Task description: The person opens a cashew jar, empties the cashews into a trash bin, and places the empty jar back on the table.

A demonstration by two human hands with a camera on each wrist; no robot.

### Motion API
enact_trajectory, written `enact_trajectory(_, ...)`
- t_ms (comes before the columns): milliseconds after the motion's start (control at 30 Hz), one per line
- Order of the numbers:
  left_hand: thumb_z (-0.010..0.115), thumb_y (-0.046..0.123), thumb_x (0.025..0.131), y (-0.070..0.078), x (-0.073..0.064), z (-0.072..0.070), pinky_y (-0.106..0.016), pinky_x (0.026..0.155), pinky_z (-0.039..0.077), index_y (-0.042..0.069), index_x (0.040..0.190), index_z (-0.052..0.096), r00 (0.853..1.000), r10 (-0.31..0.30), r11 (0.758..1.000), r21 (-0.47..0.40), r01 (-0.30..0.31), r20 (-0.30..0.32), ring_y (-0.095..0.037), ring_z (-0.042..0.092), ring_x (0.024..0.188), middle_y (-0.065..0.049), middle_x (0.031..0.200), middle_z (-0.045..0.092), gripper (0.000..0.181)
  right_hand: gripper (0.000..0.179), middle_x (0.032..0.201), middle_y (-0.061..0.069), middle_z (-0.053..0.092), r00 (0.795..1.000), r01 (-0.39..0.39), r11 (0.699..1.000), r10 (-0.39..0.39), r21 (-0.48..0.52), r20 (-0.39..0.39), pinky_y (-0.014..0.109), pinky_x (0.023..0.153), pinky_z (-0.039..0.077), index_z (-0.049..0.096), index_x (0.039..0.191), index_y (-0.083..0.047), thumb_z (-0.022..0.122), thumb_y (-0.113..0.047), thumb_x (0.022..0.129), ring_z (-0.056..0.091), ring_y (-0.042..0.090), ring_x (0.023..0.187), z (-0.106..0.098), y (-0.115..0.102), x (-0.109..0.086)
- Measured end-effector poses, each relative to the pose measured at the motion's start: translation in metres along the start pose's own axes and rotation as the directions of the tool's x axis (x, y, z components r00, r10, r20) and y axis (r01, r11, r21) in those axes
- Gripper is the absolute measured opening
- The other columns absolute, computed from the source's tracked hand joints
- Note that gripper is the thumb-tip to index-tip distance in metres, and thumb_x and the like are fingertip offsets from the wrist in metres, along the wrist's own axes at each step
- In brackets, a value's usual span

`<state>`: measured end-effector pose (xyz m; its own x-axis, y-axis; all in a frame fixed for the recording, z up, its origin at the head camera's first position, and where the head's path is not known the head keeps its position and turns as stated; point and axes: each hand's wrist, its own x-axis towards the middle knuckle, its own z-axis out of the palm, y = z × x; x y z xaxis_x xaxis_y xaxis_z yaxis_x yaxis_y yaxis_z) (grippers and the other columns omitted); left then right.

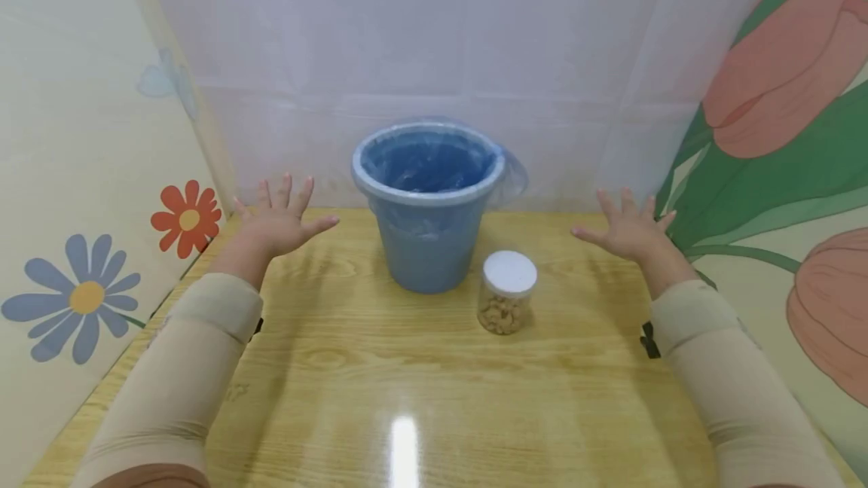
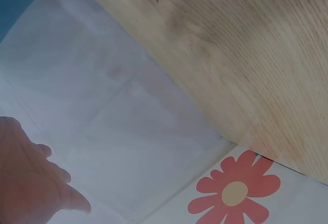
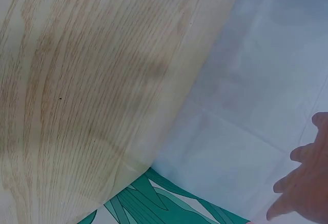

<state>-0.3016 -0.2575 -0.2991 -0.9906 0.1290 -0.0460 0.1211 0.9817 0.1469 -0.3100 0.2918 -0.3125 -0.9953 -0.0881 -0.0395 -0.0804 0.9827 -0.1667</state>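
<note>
In the head view a blue bucket (image 1: 429, 239), lined with a clear plastic bag (image 1: 513, 174) that hangs over its right rim, stands at the back middle of the table. Just in front and to its right is a clear jar (image 1: 504, 311) with a white lid, part-filled with light brown pieces that look like nuts. My left hand (image 1: 276, 228) is held out left of the bucket, fingers spread, touching nothing. On the other side my right hand (image 1: 631, 232) is likewise spread, to the right of the jar and apart from it. Both wrist views show only part of each hand.
The wood-grain table (image 1: 339, 398) meets a pale sheet (image 1: 407, 28) hanging behind the bucket. Flower-patterned panels close in both sides, with a red flower (image 1: 189, 220) at left and large tulips (image 1: 780, 74) at right. A light glare lies on the front of the table.
</note>
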Motion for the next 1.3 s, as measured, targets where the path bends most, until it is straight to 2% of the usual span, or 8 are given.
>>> enact_trajectory(433, 0.021, 0.080, 0.078, -0.002, 0.000, 0.001, -0.069, 0.076, -0.031, 0.027, 0.141, -0.022, 1.000, 0.000, 1.000, -0.004, 0.000, -0.007, -0.040, -0.040, 0.119, -0.013, 0.143, -0.033, 0.093, 0.103, 0.145, 0.028, -0.019, 1.000, 0.005, 1.000, -0.006, -0.018, -0.008, 0.075, 0.078, -0.024, -0.016, 0.144, -0.023, 0.029, -0.083, 0.073, -0.027, 0.059, 0.118, -0.002, 0.000, -0.002)
enact_trajectory(967, 0.022, 0.080, 0.078, 0.000, -0.004, 0.001, -0.071, 0.080, -0.027, 0.025, 0.142, -0.021, 1.000, 0.004, 1.000, -0.009, -0.004, -0.012, -0.039, -0.038, 0.122, -0.013, 0.144, -0.031, 0.094, 0.103, 0.145, 0.030, -0.017, 1.000, 0.013, 1.000, -0.012, 0.009, -0.025, 0.076, 0.079, -0.021, -0.017, 0.144, -0.022, 0.032, -0.081, 0.074, -0.023, 0.059, 0.120, -0.010, 0.001, -0.005)
enact_trajectory(1200, 0.021, 0.078, 0.079, 0.000, -0.004, 0.001, -0.072, 0.079, -0.027, 0.026, 0.141, -0.023, 1.000, 0.006, 1.000, -0.019, -0.006, -0.028, -0.037, -0.038, 0.122, -0.011, 0.144, -0.033, 0.092, 0.099, 0.143, 0.026, -0.024, 0.998, 0.029, 0.999, -0.028, 0.023, -0.048, 0.076, 0.082, -0.018, -0.020, 0.143, -0.023, 0.030, -0.078, 0.078, -0.025, 0.057, 0.121, -0.014, 0.002, -0.007)
enact_trajectory(1300, 0.022, 0.077, 0.080, 0.000, -0.004, 0.002, -0.072, 0.080, -0.027, 0.028, 0.140, -0.023, 0.999, 0.011, 0.999, -0.046, -0.012, -0.036, -0.037, -0.038, 0.123, -0.011, 0.144, -0.033, 0.090, 0.098, 0.143, 0.023, -0.027, 0.997, 0.053, 0.997, -0.049, 0.064, -0.064, 0.075, 0.086, -0.016, -0.019, 0.143, -0.022, 0.032, -0.076, 0.080, -0.025, 0.054, 0.123, -0.016, -0.001, -0.009)
